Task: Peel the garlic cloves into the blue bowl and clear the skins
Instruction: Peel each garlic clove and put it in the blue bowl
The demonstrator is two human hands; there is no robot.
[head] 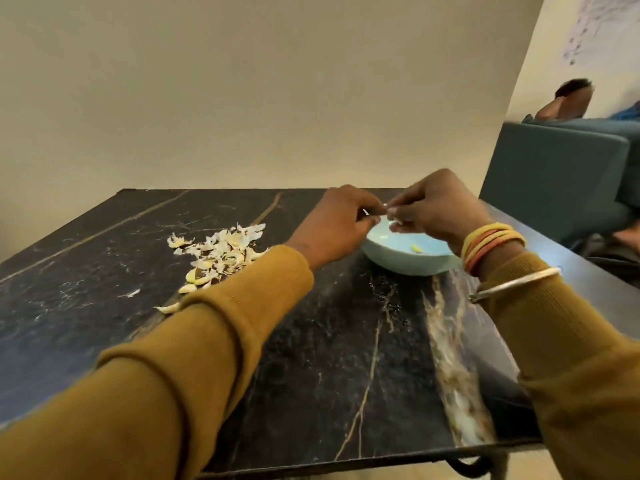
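Quick count: one table [346, 341], one bowl [398, 262], and just one peeled clove [416, 248] showing in it. One heap of skins [221, 249], way too many flakes to count, plus one stray flake [131, 293] off on its own. At the heap's near end I make out three whole cloves [187, 288], give or take. Two hands, left hand [337, 225] and right hand [433, 209], with one white bit [375, 212] pinched between them. The right wrist has one metal bangle [516, 284] and roughly four coloured bangles [491, 242]. One sofa [554, 174], one other person [564, 102].
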